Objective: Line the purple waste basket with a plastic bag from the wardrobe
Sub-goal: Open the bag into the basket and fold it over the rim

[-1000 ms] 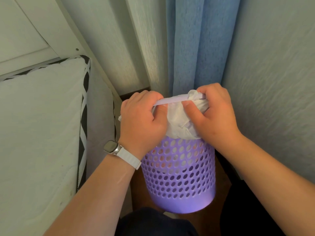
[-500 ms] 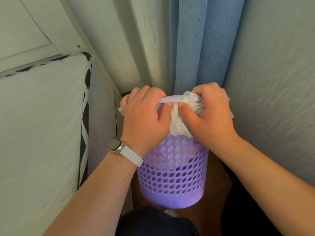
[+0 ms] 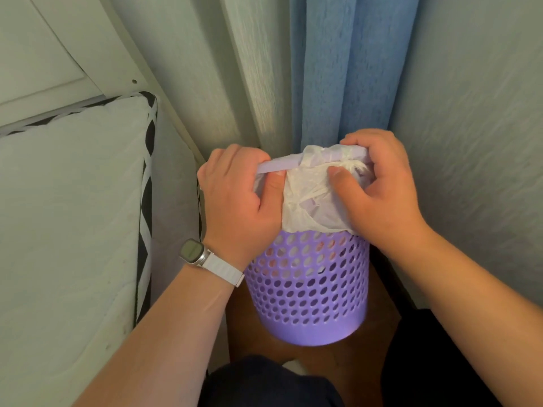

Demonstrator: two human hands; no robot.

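The purple waste basket (image 3: 308, 292), perforated with round holes, stands on the brown floor in a corner. A thin white plastic bag (image 3: 311, 198) is draped over its near rim and hangs down the outside. My left hand (image 3: 238, 198), with a white watch on the wrist, grips the rim and the bag's edge on the left. My right hand (image 3: 382, 189) pinches bunched bag plastic against the rim on the right, thumb pressing on it. The basket's inside is hidden.
A white mattress (image 3: 67, 218) with black-and-white edging lies close on the left. A blue curtain (image 3: 343, 69) hangs behind the basket, and a pale wall (image 3: 476, 127) runs along the right. My dark-clothed knees are at the bottom edge.
My right hand has slid right along the rim, spreading the bag wider over it. More bare purple rim shows between the hands. The view has shifted slightly.
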